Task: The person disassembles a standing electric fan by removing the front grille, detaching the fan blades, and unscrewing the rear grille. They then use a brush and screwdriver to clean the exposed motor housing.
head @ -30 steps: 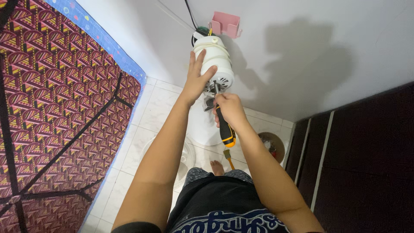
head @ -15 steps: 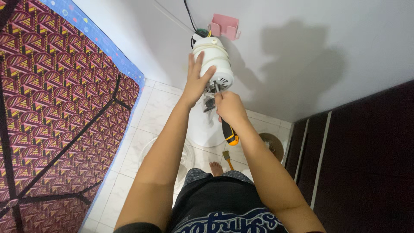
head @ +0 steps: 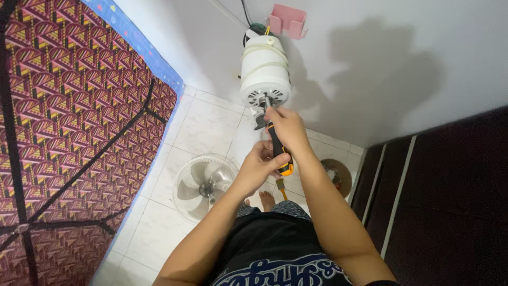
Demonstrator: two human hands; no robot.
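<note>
A white fan motor housing point(head: 265, 74) with a cord wound around it hangs on the wall ahead of me. My right hand point(head: 286, 130) grips a screwdriver point(head: 277, 150) with a black and orange handle, its tip at the grey vented face of the motor. My left hand point(head: 259, 165) wraps around the lower end of the same handle, just below the right hand. Both arms reach forward over my dark shirt.
A pink wall holder point(head: 287, 21) sits above the motor. On the white tiled floor lie a fan guard with blades point(head: 203, 184), a round brown disc point(head: 335, 177) and a second screwdriver point(head: 281, 187). A patterned red mattress point(head: 69, 122) stands left, dark panels point(head: 450, 196) right.
My left hand left the motor housing and came down onto the screwdriver handle. The view tilted, bringing the fan guard on the floor into sight.
</note>
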